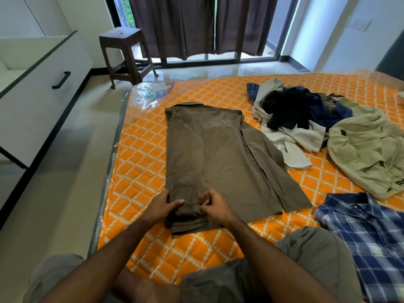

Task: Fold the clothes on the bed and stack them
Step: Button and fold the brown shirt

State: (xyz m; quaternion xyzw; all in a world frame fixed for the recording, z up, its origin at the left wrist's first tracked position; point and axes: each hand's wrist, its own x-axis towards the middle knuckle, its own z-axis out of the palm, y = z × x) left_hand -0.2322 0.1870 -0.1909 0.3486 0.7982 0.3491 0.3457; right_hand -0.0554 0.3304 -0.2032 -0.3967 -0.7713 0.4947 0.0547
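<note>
We gripped the brown shirt's (207,154) folded near hem, left hand (162,206) and right hand (215,206) fingers clamped on it; unfolded clothes (306,114) lay beyond, rightward.

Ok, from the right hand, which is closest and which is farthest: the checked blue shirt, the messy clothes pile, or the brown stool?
From the right hand:
1. Checked blue shirt, near right on the bed.
2. Messy clothes pile, farther back, right.
3. Brown stool, on the floor by the window.

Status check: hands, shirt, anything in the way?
Both hands, left hand and right hand, pinch the brown collared shirt at its near hem. One side folded. Nothing blocking.
</note>
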